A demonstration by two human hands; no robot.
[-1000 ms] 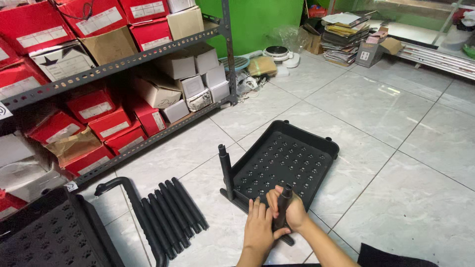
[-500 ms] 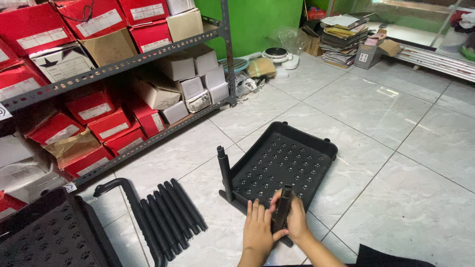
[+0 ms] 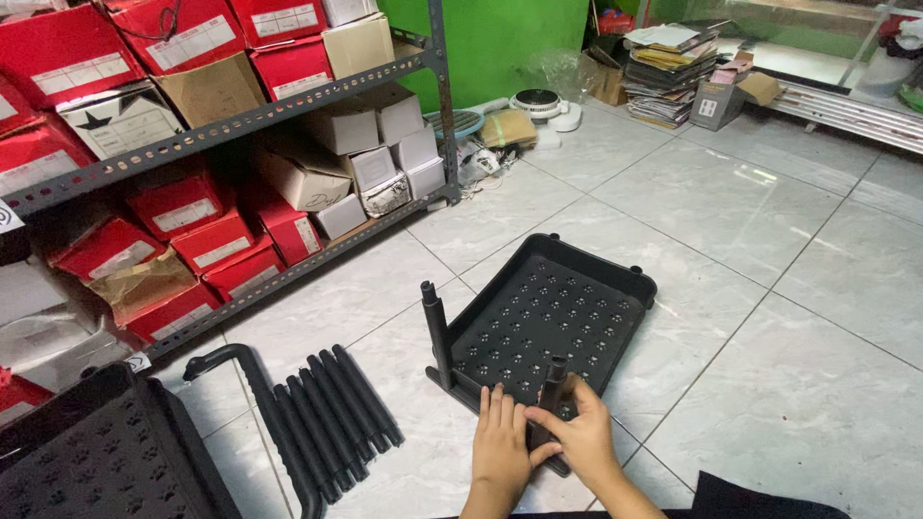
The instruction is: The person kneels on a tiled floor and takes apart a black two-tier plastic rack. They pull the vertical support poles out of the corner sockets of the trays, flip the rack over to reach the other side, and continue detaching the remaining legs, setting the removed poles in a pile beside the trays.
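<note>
Seating black leg tube [image 3: 552, 384]: right hand [image 3: 580, 440] grips it, left hand [image 3: 500, 444] flat on perforated tray [image 3: 548, 312] corner beside. Tilted push could jam the socket.

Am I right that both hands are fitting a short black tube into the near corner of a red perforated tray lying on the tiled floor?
Not quite: the perforated tray is black, not red, as the head view shows. The rest holds: the left hand and right hand are at the short black tube at its near corner, on the tiled floor.
</note>
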